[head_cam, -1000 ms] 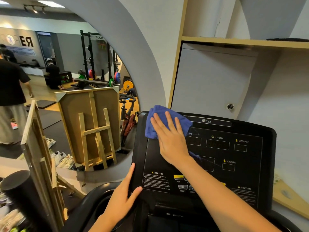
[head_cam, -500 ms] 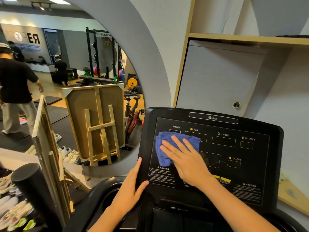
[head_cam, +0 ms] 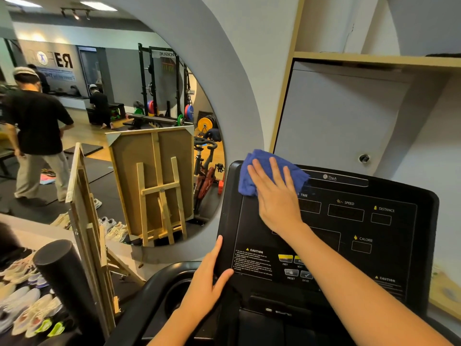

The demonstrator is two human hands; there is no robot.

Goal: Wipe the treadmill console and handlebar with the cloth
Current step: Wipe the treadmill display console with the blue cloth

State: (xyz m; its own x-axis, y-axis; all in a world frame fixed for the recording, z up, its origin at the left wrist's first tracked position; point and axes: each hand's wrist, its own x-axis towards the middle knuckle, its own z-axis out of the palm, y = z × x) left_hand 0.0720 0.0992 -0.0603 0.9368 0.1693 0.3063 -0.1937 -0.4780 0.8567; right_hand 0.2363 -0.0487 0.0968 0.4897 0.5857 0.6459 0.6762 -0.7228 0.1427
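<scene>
Since half a second ago the right hand (head_cam: 277, 196) has slid the cloth (head_cam: 270, 171) from the middle of the console (head_cam: 389, 245) back up to its top left corner, much where it was a second ago. That reads as an up-and-down scrubbing stroke over the left part of the panel.

Head view: the right hand lies flat, fingers spread, palm pressing the blue cloth against the console face; it pins the cloth rather than closing a grip round it. Part of the cloth laps over the console's upper edge. The left hand (head_cam: 207, 283) clasps the console's lower left edge, thumb on the front, steadying it as before.

By my judgement the left side is being covered, while the right side, around the distance and calorie windows, and the handlebar (head_cam: 139, 305) remain to be wiped.
</scene>
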